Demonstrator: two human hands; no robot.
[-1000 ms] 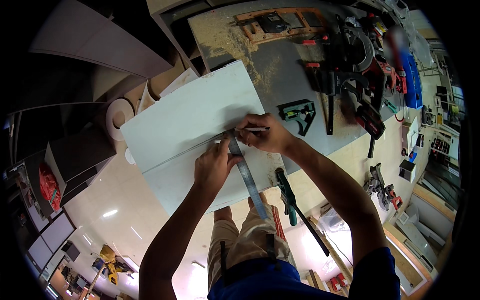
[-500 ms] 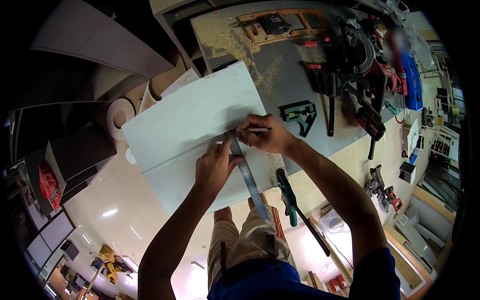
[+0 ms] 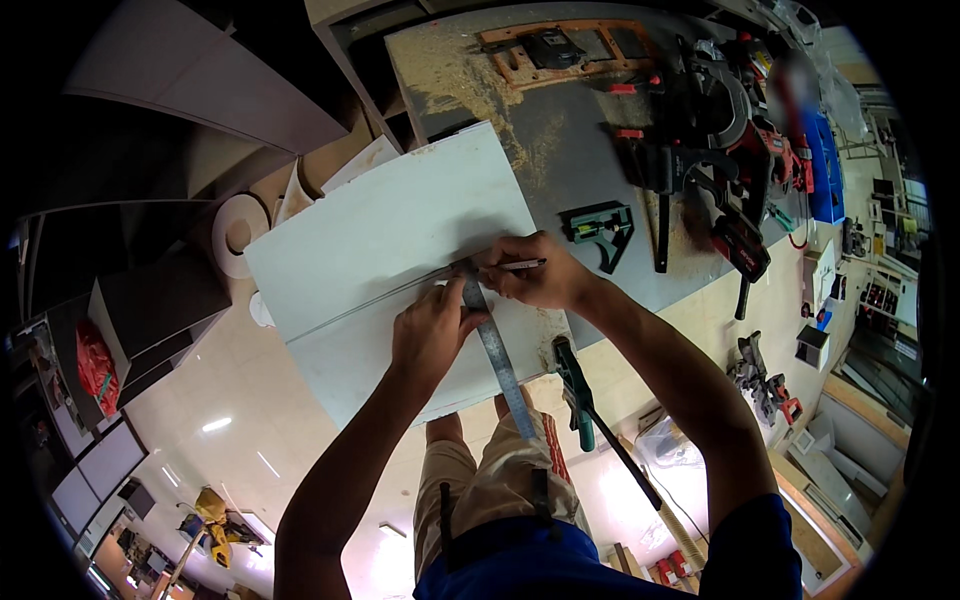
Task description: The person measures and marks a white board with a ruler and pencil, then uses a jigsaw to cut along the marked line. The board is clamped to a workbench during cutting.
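Observation:
A white board (image 3: 410,205) lies on the workbench with its near part reaching over the edge towards me. My left hand (image 3: 432,328) presses a steel ruler (image 3: 503,368) against it, thumb and fingers closed about the ruler's far end. The ruler runs back towards my legs, its near end past the board's edge. My right hand (image 3: 542,274) pinches a slim pen or pencil (image 3: 524,265) beside that far end; its tip is hidden by the fingers. A long dark line (image 3: 365,302) crosses the board to the left of my hands.
Right of the board lies a green square (image 3: 600,230) on the grey workbench (image 3: 570,180). A green clamp (image 3: 574,395) juts from the board's near right corner. Power tools (image 3: 738,240) crowd the bench's right side. Sawdust (image 3: 450,75) covers its far left. A white roll (image 3: 240,237) stands left.
My right hand has shifted very slightly, and the pen's back end sits a touch lower. The left hand, ruler and board look unmoved.

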